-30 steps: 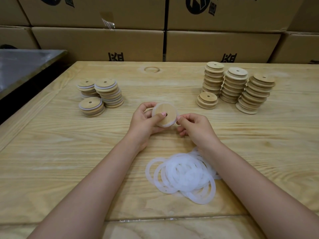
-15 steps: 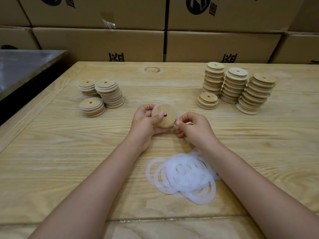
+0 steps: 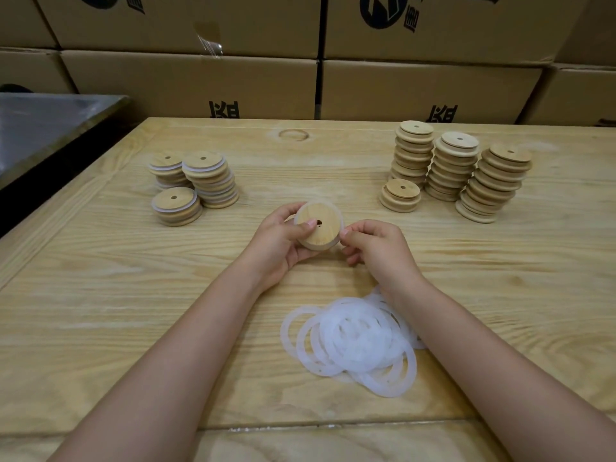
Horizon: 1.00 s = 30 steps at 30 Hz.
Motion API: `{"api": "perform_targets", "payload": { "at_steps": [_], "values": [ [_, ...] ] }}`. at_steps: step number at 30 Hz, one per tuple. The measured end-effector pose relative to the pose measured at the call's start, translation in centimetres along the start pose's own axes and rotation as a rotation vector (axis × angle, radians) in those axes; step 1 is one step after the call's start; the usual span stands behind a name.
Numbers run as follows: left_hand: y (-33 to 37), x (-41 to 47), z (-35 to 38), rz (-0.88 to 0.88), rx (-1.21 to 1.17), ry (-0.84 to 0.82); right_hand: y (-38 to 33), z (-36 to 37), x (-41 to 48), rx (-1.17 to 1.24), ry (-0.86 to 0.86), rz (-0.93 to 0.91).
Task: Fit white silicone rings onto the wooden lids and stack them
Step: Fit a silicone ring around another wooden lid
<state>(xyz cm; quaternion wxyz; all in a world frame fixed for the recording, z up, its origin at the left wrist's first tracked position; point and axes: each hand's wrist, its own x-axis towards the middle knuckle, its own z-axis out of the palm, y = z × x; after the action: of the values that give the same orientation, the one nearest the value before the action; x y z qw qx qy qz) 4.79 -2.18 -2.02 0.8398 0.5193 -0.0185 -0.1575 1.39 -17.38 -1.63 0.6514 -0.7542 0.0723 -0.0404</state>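
— Gripping what in the left hand (image 3: 280, 241)?
— Gripping one wooden lid (image 3: 325, 236), holding it up off the table (image 3: 100, 295), tilting its flat face toward the camera, pressing the thumb down just beside the centre hole and curling the fingers round behind.
— And doing what with the right hand (image 3: 376, 248)?
— Pinching at the lid's right edge with curled fingertips, nipping the silicone ring (image 3: 337, 212) there. Showing only as a thin white band along the lid's upper and right rim; not telling whether seated all the way round.
— Working with both hands close together?
— Meeting at the lid, nearly touching, hovering over the middle of the table.
— Seeing spare rings anywhere?
— Seeing a pile of loose rings (image 3: 353, 341) lying flat and overlapping on the table, nearer the body, partly tucked under the right forearm.
— Spotting anything else on the table?
— Spotting three ringed stacks (image 3: 210, 185) at far left, standing close together, and four bare stacks (image 3: 453, 171) at far right, one low and three tall, with a lean in the rightmost. Noting cardboard boxes (image 3: 200, 81) piled behind the far edge and a metal surface (image 3: 43, 121) off to the left
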Motion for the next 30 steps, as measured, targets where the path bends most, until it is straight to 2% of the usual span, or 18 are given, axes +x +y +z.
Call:
{"api": "perform_targets", "payload": {
  "at_steps": [3, 9, 12, 18, 27, 30],
  "values": [
    [-0.3, 0.1, -0.4, 0.119, 0.127, -0.048, 0.1, -0.2, 0.0, -0.077, 0.054, -0.086],
    [-0.7, -0.1, -0.4, 0.368, 0.398, -0.047, -0.3, -0.8, -0.1, -0.174, 0.073, -0.419],
    [-0.7, -0.2, -0.4, 0.413, 0.464, -0.042, 0.0, -0.6, -0.1, -0.283, 0.097, -0.572],
    [-0.5, -0.6, 0.0, 0.476, 0.595, -0.032, 0.5, -0.9, 0.1, -0.429, 0.075, -0.758],
    [-0.8, -0.5, 0.0, 0.512, 0.704, 0.009, 0.7, -0.8, 0.2, -0.467, 0.000, -0.846],
    [-1.0, -0.6, 0.3, 0.604, 0.785, 0.021, 0.7, -0.9, 0.3, -0.442, 0.047, -0.869]
  ]
}}
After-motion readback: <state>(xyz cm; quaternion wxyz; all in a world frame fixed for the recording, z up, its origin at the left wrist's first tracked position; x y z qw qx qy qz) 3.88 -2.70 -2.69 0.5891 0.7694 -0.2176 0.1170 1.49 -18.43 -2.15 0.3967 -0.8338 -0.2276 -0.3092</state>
